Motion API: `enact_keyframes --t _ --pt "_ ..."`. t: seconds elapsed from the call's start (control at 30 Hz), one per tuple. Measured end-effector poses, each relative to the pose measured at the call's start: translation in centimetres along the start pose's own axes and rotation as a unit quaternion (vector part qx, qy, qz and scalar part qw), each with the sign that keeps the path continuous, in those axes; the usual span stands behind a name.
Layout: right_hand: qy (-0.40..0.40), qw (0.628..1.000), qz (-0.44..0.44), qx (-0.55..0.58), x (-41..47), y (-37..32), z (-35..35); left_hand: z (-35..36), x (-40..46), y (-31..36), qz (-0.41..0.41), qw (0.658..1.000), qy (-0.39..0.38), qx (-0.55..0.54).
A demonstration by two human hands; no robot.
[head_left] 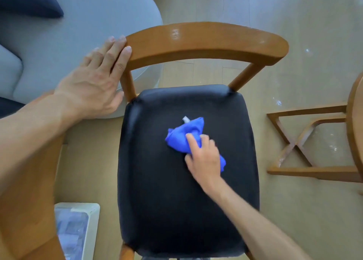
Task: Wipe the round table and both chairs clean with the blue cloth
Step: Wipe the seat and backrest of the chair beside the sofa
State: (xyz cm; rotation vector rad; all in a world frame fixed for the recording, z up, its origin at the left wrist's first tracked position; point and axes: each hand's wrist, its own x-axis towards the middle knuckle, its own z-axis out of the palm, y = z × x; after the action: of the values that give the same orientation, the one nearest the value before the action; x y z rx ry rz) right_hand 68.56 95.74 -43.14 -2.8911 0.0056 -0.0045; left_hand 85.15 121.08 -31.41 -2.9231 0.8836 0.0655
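Observation:
A wooden chair with a curved backrest [206,41] and a black padded seat [176,200] stands below me. The crumpled blue cloth [183,137] lies on the seat's middle, and my right hand [204,155] presses down on it with fingers curled over the fabric. A small white tag pokes out at the cloth's far end. My left hand [94,81] rests flat with spread fingers against the left end of the backrest. The round wooden table's edge [355,126] shows at the far right, with its crossed wooden base [302,142] on the floor.
A grey sofa [78,34] with a dark cushion [29,0] stands at the upper left, close behind the chair. A white bin [92,216] with a plastic liner sits at the lower left. A curved wooden edge [35,200] runs under my left forearm. The floor is pale wood.

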Motion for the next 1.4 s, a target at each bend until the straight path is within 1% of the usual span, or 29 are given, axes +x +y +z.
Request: enact_keyframes --t 0.1,0.2,0.3,0.33,0.37,0.4,0.47,0.5,0.6,0.67,0.7,0.73,0.77,0.8,0.83,0.87,0.9,0.93,0.97,1.0,1.03,1.07,1.1,1.13,1.17,1.2,1.23,1.3,1.4 --pt "-0.102 0.976 -0.190 0.039 -11.7 -6.1 1.6 -0.2 -0.1 0.1 -0.004 1.000 -0.007 0.000" --pt "-0.208 0.919 -0.335 0.017 -17.3 -6.3 2.3 -0.1 -0.1 0.0 -0.002 1.000 -0.004 0.001" --pt "-0.167 0.868 -0.467 0.007 -12.2 -3.7 1.7 0.0 0.0 -0.2 0.002 1.000 -0.006 0.009" --pt "-0.139 0.867 -0.478 0.012 -9.3 -3.0 1.4 0.1 0.0 -0.2 0.001 1.000 -0.006 0.010" --pt "-0.098 0.880 -0.465 0.006 -6.2 -2.4 1.4 0.1 -0.1 -0.3 -0.002 1.000 -0.006 0.012" --pt "-0.063 0.906 -0.418 -0.008 -2.9 -2.0 1.2 0.2 -0.1 -0.3 -0.006 1.000 -0.008 0.014" --pt "-0.004 0.963 -0.268 -0.033 3.3 -1.2 0.7 0.3 -0.1 -0.2 -0.003 1.000 -0.012 0.017" --pt "0.010 0.979 -0.198 -0.052 6.0 -0.5 0.4 0.3 0.0 -0.2 -0.002 1.000 -0.013 0.019" --pt "-0.020 0.997 -0.010 -0.076 10.7 0.3 -0.2 0.3 0.0 -0.4 -0.002 1.000 -0.012 0.026" --pt "-0.008 0.995 0.046 -0.083 9.6 -1.2 0.1 0.3 0.0 -0.4 -0.003 1.000 -0.015 0.027" --pt "0.006 0.996 0.046 -0.073 7.6 -2.2 0.2 0.3 0.0 -0.3 -0.004 1.000 -0.016 0.026" --pt "0.019 0.999 0.015 -0.048 4.7 -3.3 0.1 0.3 0.0 -0.3 -0.005 1.000 -0.015 0.025" --pt "0.010 0.999 -0.052 -0.014 0.9 -3.7 0.2 0.3 0.0 -0.3 -0.006 1.000 -0.015 0.026" --pt "-0.041 0.991 -0.125 -0.008 -3.7 -4.1 0.4 0.2 0.0 -0.3 -0.005 1.000 -0.016 0.027" --pt "-0.086 0.984 -0.156 -0.017 -7.7 -5.0 0.2 0.2 0.0 -0.3 -0.004 0.999 -0.016 0.028" --pt "-0.120 0.989 -0.088 0.003 -10.1 -5.5 -0.3 0.1 0.0 -0.3 -0.004 1.000 -0.015 0.025" --pt "-0.203 0.975 -0.035 0.088 -13.2 -6.1 -0.5 0.1 0.0 -0.2 -0.003 1.000 -0.014 0.021" --pt "-0.112 0.968 -0.029 0.223 -16.0 -5.3 -0.4 0.1 0.0 -0.2 -0.001 1.000 -0.011 0.020" --pt "0.044 0.982 -0.022 0.182 -16.1 -5.6 -0.1 0.1 0.0 -0.2 0.003 1.000 -0.006 0.020" --pt "0.044 0.985 -0.100 0.134 -16.7 -4.6 -0.8 0.2 0.0 -0.3 0.005 1.000 -0.002 0.021" --pt "-0.082 0.981 -0.173 0.037 -16.1 -3.1 -2.3 0.2 -0.1 -0.3 0.006 1.000 0.000 0.022" --pt "-0.150 0.953 -0.251 -0.074 -15.2 -1.0 -4.0 0.3 0.0 -0.4 0.007 1.000 0.001 0.021" --pt "-0.165 0.920 -0.346 -0.082 -13.4 2.3 -4.1 0.5 0.0 -0.5 0.011 1.000 0.007 0.020" --pt "-0.171 0.897 -0.402 -0.064 -10.4 5.2 -4.0 0.8 0.0 -0.6 0.014 1.000 0.017 0.018" --pt "-0.142 0.910 -0.384 -0.064 -7.1 8.0 -4.5 1.1 0.1 -0.8 0.017 0.999 0.029 0.016" --pt "-0.128 0.947 -0.290 -0.056 -3.5 10.0 -5.2 1.4 0.1 -0.9 0.020 0.999 0.037 0.012" --pt "-0.118 0.969 -0.208 -0.058 -0.2 11.8 -5.8 1.6 0.2 -1.1 0.023 0.999 0.042 0.007" --pt "-0.129 0.985 -0.104 -0.054 3.5 14.1 -6.9 2.0 0.4 -1.2 0.027 0.998 0.055 -0.003" --pt "-0.132 0.991 -0.035 -0.009 1.4 13.8 -7.0 2.4 0.5 -1.5 0.028 0.998 0.062 -0.009"
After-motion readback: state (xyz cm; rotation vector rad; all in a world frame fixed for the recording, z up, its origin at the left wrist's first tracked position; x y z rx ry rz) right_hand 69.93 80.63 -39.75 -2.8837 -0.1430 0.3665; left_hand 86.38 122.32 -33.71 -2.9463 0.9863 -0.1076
